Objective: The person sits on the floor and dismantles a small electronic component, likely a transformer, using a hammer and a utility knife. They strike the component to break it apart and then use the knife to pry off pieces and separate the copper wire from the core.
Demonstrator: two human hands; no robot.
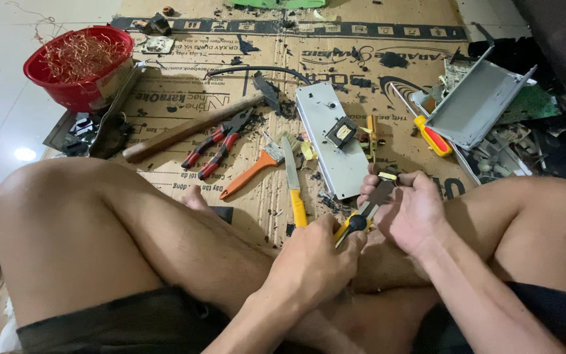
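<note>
I sit cross-legged on flattened cardboard (185,98). My left hand (316,259) grips the yellow-and-black handles of a pair of pliers (360,219). The pliers' jaws reach up into a small dark part with a yellow bit (388,176), which my right hand (409,210) pinches between its fingertips. Just beyond my hands lies a grey metal panel (325,128) with a small black transformer (340,131) on it. A yellow-handled knife (294,180) lies beside my left hand.
A hammer (191,128), red-handled pliers (221,144), and an orange-handled scraper (250,172) lie on the cardboard. A red bowl of copper wire (80,62) stands at the far left. At the right are a grey metal casing (476,101), a red-and-yellow screwdriver (432,136) and circuit-board scrap (525,131).
</note>
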